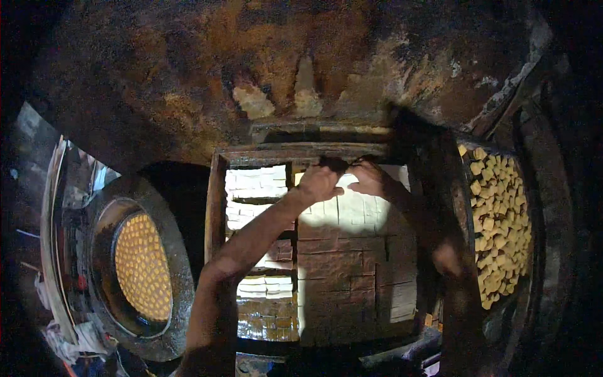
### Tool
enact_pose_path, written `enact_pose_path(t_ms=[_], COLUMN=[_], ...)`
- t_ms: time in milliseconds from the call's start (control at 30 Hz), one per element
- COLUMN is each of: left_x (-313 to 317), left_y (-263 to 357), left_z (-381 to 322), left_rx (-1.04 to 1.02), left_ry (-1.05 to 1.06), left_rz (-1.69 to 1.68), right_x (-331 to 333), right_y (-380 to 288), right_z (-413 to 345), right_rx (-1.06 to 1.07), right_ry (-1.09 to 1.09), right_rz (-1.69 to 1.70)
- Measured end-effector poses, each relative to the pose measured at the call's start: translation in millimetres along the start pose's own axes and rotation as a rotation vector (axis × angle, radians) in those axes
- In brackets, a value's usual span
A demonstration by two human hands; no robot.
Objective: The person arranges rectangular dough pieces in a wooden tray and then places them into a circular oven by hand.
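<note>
Both of my hands meet at the far edge of a wooden frame (214, 207) that holds pale slabs cut into blocks, which look like tofu. My left hand (322, 183) is at the top centre with curled fingers, beside a small dark object (335, 163). On the other side of that object is my right hand (370, 179), thumb towards my left hand. Whether either hand grips the object cannot be told. Under the hands lies a large pale slab (339, 212) with cut lines, partly in shadow. To its left, smaller rows of white blocks (256, 183) lie across dark gaps.
At the left, a round wok (101, 235) holds many small yellow pieces floating in liquid (143, 268). A container at the right holds a heap of yellowish cubes (499, 226). Behind the frame rises a stained wall (188, 70). White cloth (87, 339) lies at the lower left.
</note>
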State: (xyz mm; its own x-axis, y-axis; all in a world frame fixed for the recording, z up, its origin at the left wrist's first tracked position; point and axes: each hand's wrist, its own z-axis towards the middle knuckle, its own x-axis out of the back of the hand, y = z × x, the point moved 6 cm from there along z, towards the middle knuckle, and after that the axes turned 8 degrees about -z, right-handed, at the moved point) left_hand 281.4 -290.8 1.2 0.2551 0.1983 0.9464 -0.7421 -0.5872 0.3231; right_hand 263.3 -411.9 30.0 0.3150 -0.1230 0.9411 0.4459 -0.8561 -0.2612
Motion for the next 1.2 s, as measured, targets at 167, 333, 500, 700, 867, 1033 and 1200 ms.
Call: enact_pose_path(t_ms=[167,333,500,700,867,1033,1200], left_x=[-14,20,61,37,56,36,32], left_y=[-4,15,-32,-33,-35,-11,-48], left_z=[9,16,-16,-20,-34,17,-33], left_rx=[-0.007,0.144,0.019,-0.073,0.035,-0.326,-0.296], left_ry=[0.107,-0.216,-0.223,-0.339,-0.333,-0.158,-0.262], left_rz=[0.084,-0.086,-0.151,-0.132,-0.448,0.123,0.039], right_x=[5,-13,-5,5,-7,-13,-16], right_y=[15,32,13,-13,-20,28,-38], right_z=[-2,-15,-15,-13,-1,-29,-3], right_rx=[-0.104,-0.094,-0.029,-0.026,0.035,-0.03,0.018], right_ry=[-0.019,0.007,0.108,0.18,0.176,0.218,0.323], right_rz=[-0.201,-0.067,-0.038,-0.009,0.042,-0.111,-0.106])
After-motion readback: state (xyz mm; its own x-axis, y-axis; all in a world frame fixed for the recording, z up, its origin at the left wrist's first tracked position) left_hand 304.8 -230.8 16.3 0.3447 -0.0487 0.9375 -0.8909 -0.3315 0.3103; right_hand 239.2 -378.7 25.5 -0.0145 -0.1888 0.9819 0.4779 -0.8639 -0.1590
